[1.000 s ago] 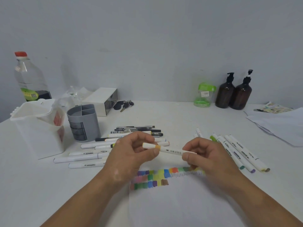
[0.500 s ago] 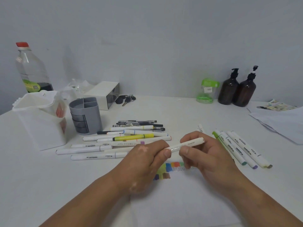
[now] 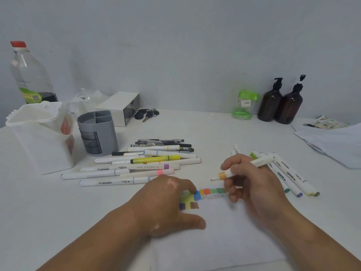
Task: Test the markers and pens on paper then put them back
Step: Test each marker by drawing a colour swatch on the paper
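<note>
Marker [image 3: 242, 169] uncapped, tip just above paper [image 3: 214, 241] | right hand [image 3: 254, 184] grips it pen-style, likely to add a swatch | left hand [image 3: 168, 204] lies flat, fingers pinning the sheet so it won't slide

The right hand [image 3: 254, 186] gripped a white marker [image 3: 262, 160] with an orange band. Its bare tip pointed to the left, near the row of colour patches [image 3: 211, 191] on the paper [image 3: 214, 241]. The left hand [image 3: 166, 204] lay on the paper, with its fingers over some of the patches. Behind it lay a group of markers and pens [image 3: 148, 160], next to a grey holder [image 3: 97, 133]. Some more markers [image 3: 291, 177] lay just beside the right hand.
</note>
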Demonstrator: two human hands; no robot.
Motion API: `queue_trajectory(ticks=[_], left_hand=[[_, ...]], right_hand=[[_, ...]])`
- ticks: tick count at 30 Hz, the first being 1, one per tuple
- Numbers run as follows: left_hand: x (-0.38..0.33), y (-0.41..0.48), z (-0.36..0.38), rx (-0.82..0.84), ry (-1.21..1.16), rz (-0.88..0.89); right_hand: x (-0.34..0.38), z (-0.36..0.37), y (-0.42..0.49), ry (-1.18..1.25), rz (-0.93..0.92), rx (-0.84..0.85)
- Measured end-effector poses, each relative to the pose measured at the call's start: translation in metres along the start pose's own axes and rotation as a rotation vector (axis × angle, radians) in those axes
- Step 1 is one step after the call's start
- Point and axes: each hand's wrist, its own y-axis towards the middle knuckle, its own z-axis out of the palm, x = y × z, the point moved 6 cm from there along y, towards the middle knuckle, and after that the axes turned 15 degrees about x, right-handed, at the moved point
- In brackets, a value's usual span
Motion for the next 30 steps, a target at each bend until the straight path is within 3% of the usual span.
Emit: queue_trajectory(ticks=[4, 10, 30], left_hand=[[0.006, 0.003, -0.001, 0.020, 0.054, -0.043], [0.013, -0.002, -0.005, 0.054, -0.008, -0.086], [0.015, 0.001, -0.003, 0.055, 0.036, -0.110]], right_hand=[[-0.011, 0.017, -0.003, -0.127, 0.108, 0.096], [-0.017, 0.025, -0.003, -0.405, 0.153, 0.107], [-0.023, 0.033, -0.002, -0.567, 0.186, 0.198]])
